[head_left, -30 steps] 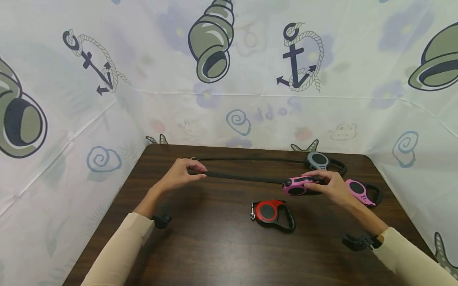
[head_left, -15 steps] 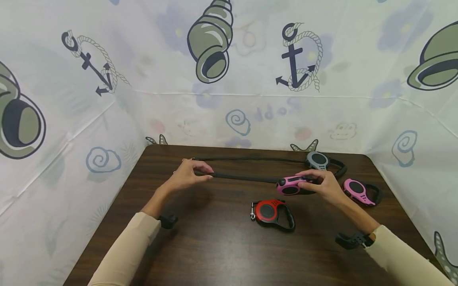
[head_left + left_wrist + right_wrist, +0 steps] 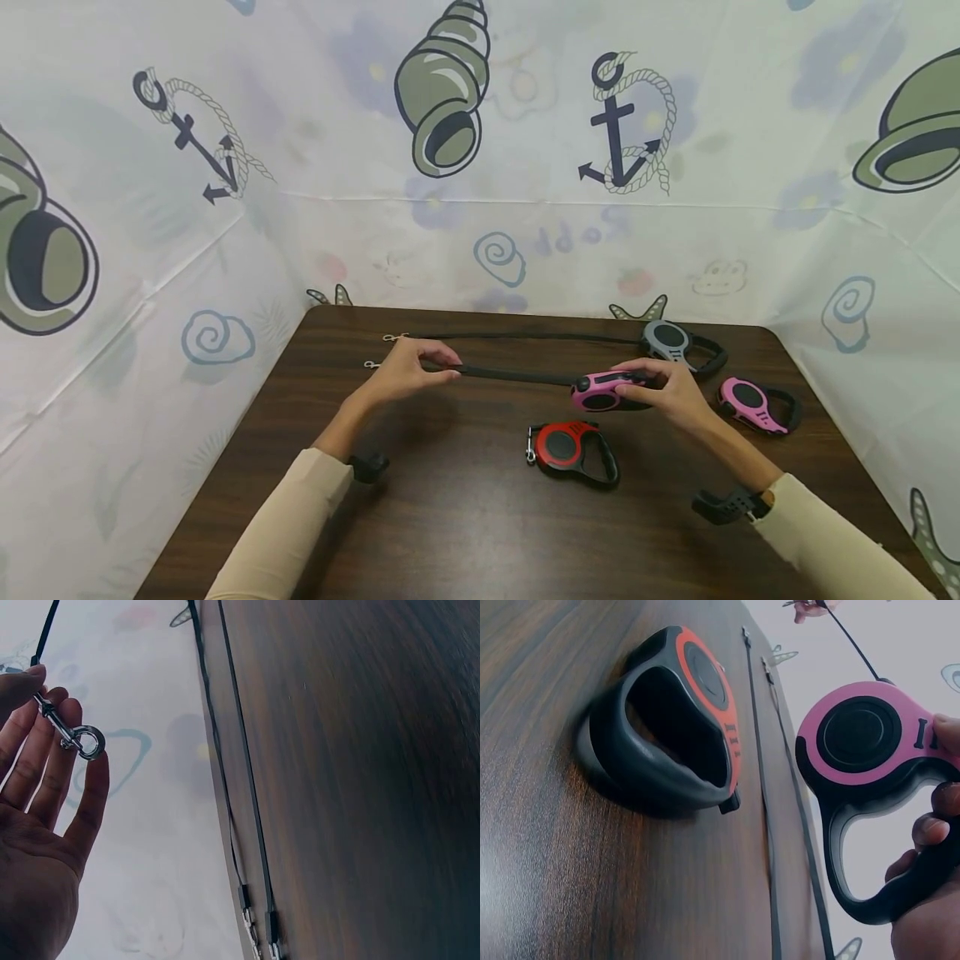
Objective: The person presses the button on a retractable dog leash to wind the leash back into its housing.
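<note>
My right hand (image 3: 671,392) grips a pink retractable dog leash (image 3: 600,392) by its black handle, holding it above the table. In the right wrist view its pink round housing (image 3: 900,705) is seen close up, fingers through the handle loop. A black strap (image 3: 517,376) runs from it toward my left hand (image 3: 408,367). In the left wrist view, thumb and fingers pinch the strap's end, with the metal snap hook (image 3: 86,741) hanging across the other fingers. A red retractable leash (image 3: 566,447) lies on the table between the arms, its hook at its housing.
A grey leash (image 3: 667,337) lies at the back right, its strap (image 3: 525,336) stretched left across the wooden table (image 3: 465,525). Another pink leash (image 3: 750,404) lies at the right. Two metal hooks, the nearer one (image 3: 372,364), lie at the back left. Patterned cloth surrounds the table.
My hands have come closer together, the left moving right and the right moving slightly left with the pink leash. The strap between them is shorter. A hook at the back left has come into sight.
</note>
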Tool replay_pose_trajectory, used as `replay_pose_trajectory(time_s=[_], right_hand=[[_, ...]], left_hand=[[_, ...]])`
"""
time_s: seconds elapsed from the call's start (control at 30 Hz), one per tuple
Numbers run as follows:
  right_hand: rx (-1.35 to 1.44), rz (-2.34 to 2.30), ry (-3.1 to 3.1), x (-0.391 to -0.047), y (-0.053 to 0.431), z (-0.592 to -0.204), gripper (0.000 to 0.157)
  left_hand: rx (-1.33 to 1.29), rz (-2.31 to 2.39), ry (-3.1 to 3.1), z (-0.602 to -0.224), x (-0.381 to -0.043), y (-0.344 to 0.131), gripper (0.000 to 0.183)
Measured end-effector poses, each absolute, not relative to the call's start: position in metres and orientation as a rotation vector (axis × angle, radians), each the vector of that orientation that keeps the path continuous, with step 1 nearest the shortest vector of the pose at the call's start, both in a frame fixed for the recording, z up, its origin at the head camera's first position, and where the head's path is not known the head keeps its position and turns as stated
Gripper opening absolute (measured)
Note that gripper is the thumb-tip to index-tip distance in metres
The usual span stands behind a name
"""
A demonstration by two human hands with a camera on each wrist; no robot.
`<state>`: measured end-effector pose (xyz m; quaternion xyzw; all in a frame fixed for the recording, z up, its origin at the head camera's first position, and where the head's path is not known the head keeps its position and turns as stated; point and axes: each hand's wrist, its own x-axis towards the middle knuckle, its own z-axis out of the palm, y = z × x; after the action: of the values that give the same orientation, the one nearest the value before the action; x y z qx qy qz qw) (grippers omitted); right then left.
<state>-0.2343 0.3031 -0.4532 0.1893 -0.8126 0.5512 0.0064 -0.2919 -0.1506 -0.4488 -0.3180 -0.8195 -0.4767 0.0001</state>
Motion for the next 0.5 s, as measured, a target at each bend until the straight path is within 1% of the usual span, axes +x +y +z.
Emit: replay_pose_trajectory(time_s=[0.13,0.5], right_hand=[[0.573,1.737,-2.541,-0.234,0.301,-0.454,0.031],[0.555,1.768,-2.523,-0.235,0.292,-0.455,0.031]], left_hand=[[-1.001,-1.517,-2.563,-0.459,-0.298,-0.148,0.017],[-1.033,-1.489,-2.526,-0.461,-0.295,-0.134,0.015]])
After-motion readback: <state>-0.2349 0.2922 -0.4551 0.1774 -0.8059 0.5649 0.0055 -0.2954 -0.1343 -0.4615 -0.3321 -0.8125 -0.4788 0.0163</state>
